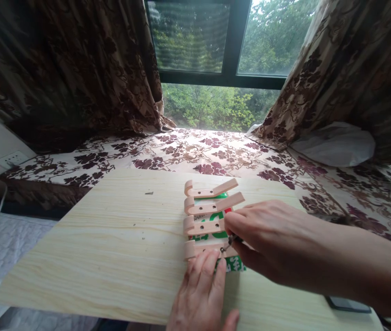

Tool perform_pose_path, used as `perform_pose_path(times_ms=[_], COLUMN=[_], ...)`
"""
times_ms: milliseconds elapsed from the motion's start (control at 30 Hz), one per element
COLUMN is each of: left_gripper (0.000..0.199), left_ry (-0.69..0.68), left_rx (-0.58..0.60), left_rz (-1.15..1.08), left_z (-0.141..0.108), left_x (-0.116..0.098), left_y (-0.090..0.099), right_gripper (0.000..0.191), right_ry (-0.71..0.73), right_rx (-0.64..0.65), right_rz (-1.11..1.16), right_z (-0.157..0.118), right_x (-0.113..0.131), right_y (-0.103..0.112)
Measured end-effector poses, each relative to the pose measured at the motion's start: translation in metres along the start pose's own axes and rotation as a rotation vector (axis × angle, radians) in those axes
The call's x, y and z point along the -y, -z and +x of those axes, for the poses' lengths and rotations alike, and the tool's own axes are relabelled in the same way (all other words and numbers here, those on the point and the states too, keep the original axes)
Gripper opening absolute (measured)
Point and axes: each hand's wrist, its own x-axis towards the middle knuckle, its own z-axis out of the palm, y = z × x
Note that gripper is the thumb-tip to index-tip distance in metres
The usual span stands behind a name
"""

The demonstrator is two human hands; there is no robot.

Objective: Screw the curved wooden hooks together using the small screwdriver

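Note:
Four pale wooden hooks lie in a row across a green and white printed packet (234, 264) on the table. The top hook (209, 192), the second (212, 206) and the third (204, 227) each show two dark holes or screws. My left hand (200, 289) rests its fingertips on the lower edge of the nearest hook (195, 249), fingers extended. Above that hook's right part, my right hand (255, 234) is closed around a thin dark tool (230, 241), its tip at the right screw. The tool's handle is mostly hidden in the fingers.
Small screws (149, 193) and tiny bits lie on the left of the wooden table (95, 248). A dark flat object (348, 305) is at the front right edge. Beyond are a floral-covered ledge (188, 151), a white bag (336, 143), curtains and a window.

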Motion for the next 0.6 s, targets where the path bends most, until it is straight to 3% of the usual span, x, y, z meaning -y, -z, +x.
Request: perform_pose_path(times_ms=[200,600], left_gripper=[0.060,0.045], left_ry=[0.046,0.083], left_rx=[0.029,-0.036], left_rz=[-0.017,0.071], left_z=[0.006,0.014], left_x=[-0.010,-0.015], left_y=[-0.005,-0.011], right_gripper=[0.008,0.012], right_ry=[-0.002,0.081], right_rx=[0.017,0.139], right_rz=[-0.034,-0.081], right_z=[0.001,0.011], right_x=[0.003,0.006], right_y=[0.003,0.027])
